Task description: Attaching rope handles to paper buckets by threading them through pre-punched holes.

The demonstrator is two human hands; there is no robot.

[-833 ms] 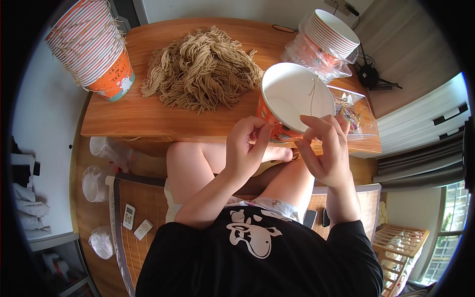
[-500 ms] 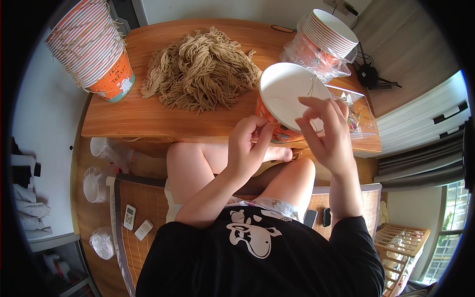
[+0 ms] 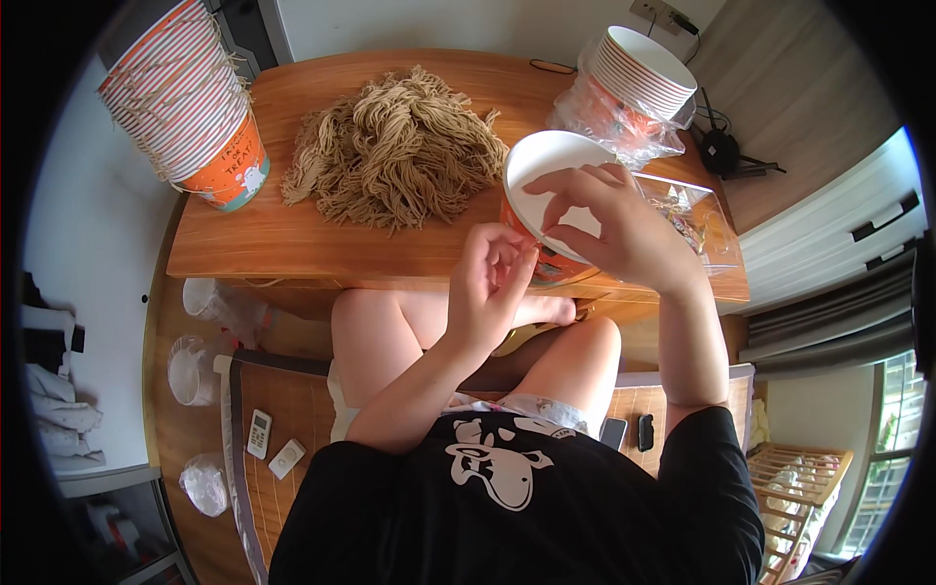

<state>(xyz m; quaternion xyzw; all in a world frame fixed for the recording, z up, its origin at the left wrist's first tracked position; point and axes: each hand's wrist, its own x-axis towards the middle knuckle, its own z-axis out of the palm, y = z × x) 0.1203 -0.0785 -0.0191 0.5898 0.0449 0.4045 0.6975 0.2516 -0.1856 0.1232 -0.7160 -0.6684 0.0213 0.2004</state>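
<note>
A white-lined paper bucket (image 3: 531, 154) with an orange printed outside stands near the table's front edge, its opening tilted toward me. My left hand (image 3: 490, 283) is at its near left side, thumb and index finger pinched together close to the wall. What lies between those fingertips is too small to make out. My right hand (image 3: 624, 229) reaches over the opening from the right and covers part of it. Its thumb and index finger meet near the front rim, with the other fingers raised; anything between them cannot be made out. Behind the left hand lies a heap of tan yarn strands (image 3: 395, 151).
A tall stack of striped, orange buckets (image 3: 180, 107) with strings stands at the table's left. More white buckets (image 3: 643, 73), partly wrapped in plastic, stand back right. A clear tray (image 3: 721, 239) of small pieces sits right of the bucket on the wooden table (image 3: 322, 252).
My right hand has moved left over the bucket's opening, its thumb and index finger coming together near the front rim. My left hand stays at the bucket's side.
</note>
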